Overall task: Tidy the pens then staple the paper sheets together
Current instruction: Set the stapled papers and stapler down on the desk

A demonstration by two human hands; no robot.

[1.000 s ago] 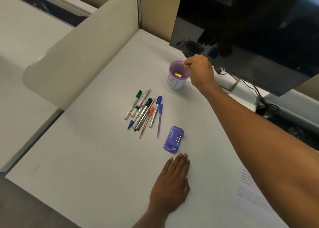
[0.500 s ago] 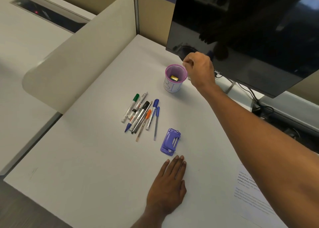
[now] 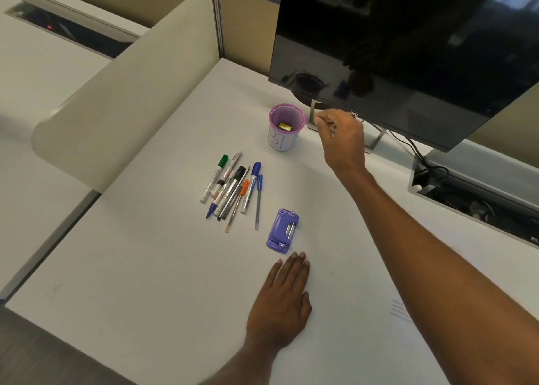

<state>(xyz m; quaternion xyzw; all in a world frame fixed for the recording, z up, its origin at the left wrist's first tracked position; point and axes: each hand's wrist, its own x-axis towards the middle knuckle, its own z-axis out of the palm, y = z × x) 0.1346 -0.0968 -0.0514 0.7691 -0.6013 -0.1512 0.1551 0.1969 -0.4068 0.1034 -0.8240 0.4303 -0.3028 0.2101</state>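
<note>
Several pens and markers lie bunched side by side in the middle of the white desk. Behind them stands a purple mesh pen cup with a small yellow object inside. A purple stapler lies just right of the pens. A printed paper sheet shows at the lower right, partly under my right forearm. My right hand hovers just right of the cup, fingers curled in, nothing visibly held. My left hand rests flat on the desk, fingertips just below the stapler.
A black monitor overhangs the back right, its stand behind my right hand. A beige curved divider borders the desk on the left. Cables sit in a tray at the right. The desk's front edge runs along the lower left.
My right hand has left the cup's rim and moved a little to the right of it. My left hand stays flat on the desk. The camera view has shifted slightly.
</note>
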